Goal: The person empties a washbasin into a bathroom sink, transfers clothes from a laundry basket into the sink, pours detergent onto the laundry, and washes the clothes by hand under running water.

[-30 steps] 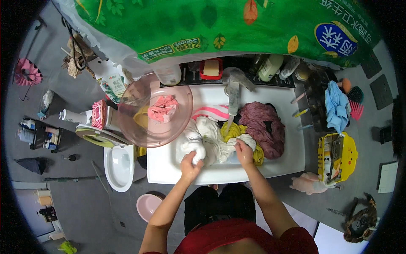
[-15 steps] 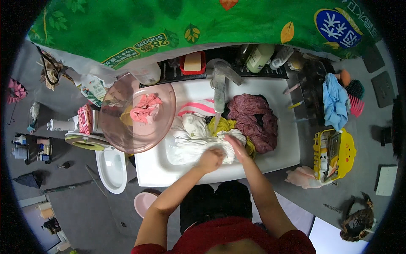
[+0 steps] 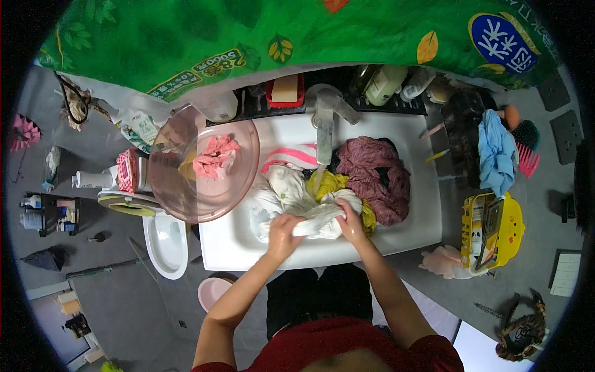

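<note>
A wet white garment point(image 3: 319, 225) is bunched and stretched between my hands in the white sink point(image 3: 409, 242). My left hand point(image 3: 286, 235) is closed on its left part, and my right hand point(image 3: 349, 222) grips the right part. Behind them, water runs from the tap point(image 3: 324, 133) onto a yellow-green cloth point(image 3: 330, 185). A dusty-purple garment point(image 3: 375, 180) lies heaped on the right side of the sink. A pink-and-white striped cloth point(image 3: 290, 157) rests against the back left, with more white cloth beside it.
A clear pink basin point(image 3: 245, 192) with a pink cloth point(image 3: 215, 156) overlaps the sink's left edge. Bottles and a red soap dish point(image 3: 302, 98) line the back ledge. At right are a blue cloth point(image 3: 496, 152) and a yellow basket point(image 3: 511, 229). A green package point(image 3: 186, 37) spans the far side.
Both hands have closed on the white garment. My left hand has moved left and the cloth is now lifted and pulled out between the two hands. The view has shifted slightly.
</note>
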`<state>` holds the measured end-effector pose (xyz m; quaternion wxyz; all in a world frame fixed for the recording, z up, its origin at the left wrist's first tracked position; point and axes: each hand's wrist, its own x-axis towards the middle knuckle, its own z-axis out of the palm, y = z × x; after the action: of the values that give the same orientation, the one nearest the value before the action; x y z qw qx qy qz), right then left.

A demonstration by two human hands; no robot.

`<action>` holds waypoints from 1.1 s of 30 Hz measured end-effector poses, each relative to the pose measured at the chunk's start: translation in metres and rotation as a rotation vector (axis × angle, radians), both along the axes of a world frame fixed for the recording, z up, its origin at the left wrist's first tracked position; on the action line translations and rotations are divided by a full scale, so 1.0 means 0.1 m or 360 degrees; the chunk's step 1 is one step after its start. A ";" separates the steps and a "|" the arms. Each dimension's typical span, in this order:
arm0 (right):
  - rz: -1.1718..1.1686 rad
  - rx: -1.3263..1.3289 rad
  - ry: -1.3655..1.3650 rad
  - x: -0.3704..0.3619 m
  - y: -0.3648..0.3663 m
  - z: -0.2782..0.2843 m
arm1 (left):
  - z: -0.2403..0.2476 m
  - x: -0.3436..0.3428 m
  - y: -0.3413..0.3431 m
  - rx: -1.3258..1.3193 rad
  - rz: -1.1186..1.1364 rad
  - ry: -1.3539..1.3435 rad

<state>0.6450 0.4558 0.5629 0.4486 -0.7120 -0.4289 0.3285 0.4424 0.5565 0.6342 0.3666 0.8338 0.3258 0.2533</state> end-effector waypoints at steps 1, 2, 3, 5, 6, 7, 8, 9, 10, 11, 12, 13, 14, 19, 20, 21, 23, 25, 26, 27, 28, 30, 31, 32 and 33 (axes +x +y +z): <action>-0.0136 0.0000 -0.0115 0.05 -0.03 0.01 | 0.03 0.14 -0.07 0.0004 -0.0012 -0.0047; -0.0265 -0.0003 -0.0222 0.06 -0.02 0.03 | 0.03 0.26 -0.13 0.0005 -0.0016 -0.0086; -0.0383 -0.0081 -0.0312 0.07 -0.04 0.05 | 0.02 0.38 -0.16 -0.0031 -0.0036 -0.0120; -0.0416 -0.0073 -0.0483 0.05 -0.02 0.01 | -0.13 0.58 -0.15 -0.0005 -0.0125 -0.0166; -0.0438 -0.0059 -0.0648 0.02 0.01 -0.02 | -0.32 0.58 -0.10 -0.0004 -0.0117 -0.0161; -0.0294 0.0056 -0.0683 -0.05 0.06 0.05 | -0.58 0.55 -0.05 -0.0083 -0.0125 -0.0019; -0.0148 -0.0043 -0.0783 -0.08 0.05 0.03 | -0.70 0.56 0.00 -0.0167 -0.0153 0.0114; -0.0068 -0.0139 -0.0835 -0.12 0.05 0.01 | -0.82 0.54 0.04 -0.0225 -0.0134 0.0292; 0.0007 -0.0238 -0.0889 -0.15 0.06 -0.04 | -0.93 0.56 0.08 -0.0231 -0.0147 0.0288; 0.0057 -0.0332 -0.0975 -0.19 0.09 -0.11 | -1.03 0.56 0.11 -0.0187 -0.0162 0.0579; 0.0094 -0.0380 -0.1092 -0.23 0.13 -0.17 | -1.13 0.57 0.14 -0.0139 -0.0176 0.0868; 0.0133 -0.0496 -0.1140 -0.25 0.13 -0.27 | -1.14 0.64 0.15 -0.0232 -0.0216 0.1089; 0.0175 -0.0595 -0.1189 -0.27 0.13 -0.42 | -1.21 0.67 0.15 -0.0227 -0.0224 0.1078; 0.0497 -0.1252 -0.0901 -0.53 0.43 -0.77 | -1.79 0.34 0.23 0.0167 -0.0223 0.1297; 0.0191 -0.1168 -0.1285 -0.30 0.27 -1.14 | -1.77 0.66 0.21 0.0110 -0.0355 0.1302; -0.0066 -0.1050 -0.1648 -0.17 0.18 -1.35 | -1.86 0.82 0.17 0.0134 -0.0401 0.1269; 0.0275 -0.0856 -0.1452 -0.24 0.29 -1.18 | -2.13 0.47 0.18 0.0352 -0.0203 0.1073; 0.0283 -0.0934 -0.0160 -0.12 0.26 -0.89 | -1.71 0.50 0.25 0.0030 -0.0224 0.1137; 0.0123 -0.0731 -0.0031 0.04 0.18 -0.98 | -1.42 0.66 0.32 -0.0234 -0.0258 0.1155; 0.0037 -0.0812 0.0384 0.03 0.27 -0.83 | -1.37 0.51 0.40 -0.0223 -0.0214 0.1174; -0.0051 -0.0901 0.0801 0.00 0.38 -0.59 | -1.36 0.32 0.46 -0.0514 -0.0065 0.0604; -0.0699 -0.0700 0.0845 -0.07 0.53 -0.31 | -1.18 0.28 0.54 -0.0767 0.0061 -0.0002; -0.0746 -0.0624 0.0693 0.01 0.50 -0.40 | -0.91 0.43 0.54 -0.0823 0.0107 0.0047; -0.0773 -0.0550 0.0547 0.06 0.50 -0.49 | -0.68 0.52 0.55 -0.0872 0.0172 0.0103; -0.0762 -0.0547 0.0553 0.03 0.53 -0.47 | -0.57 0.50 0.55 -0.0612 0.0236 0.0239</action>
<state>0.6484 0.5091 0.5155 0.4527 -0.7911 -0.1051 0.3977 0.4926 0.6113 0.5774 0.4739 0.7389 0.4549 0.1501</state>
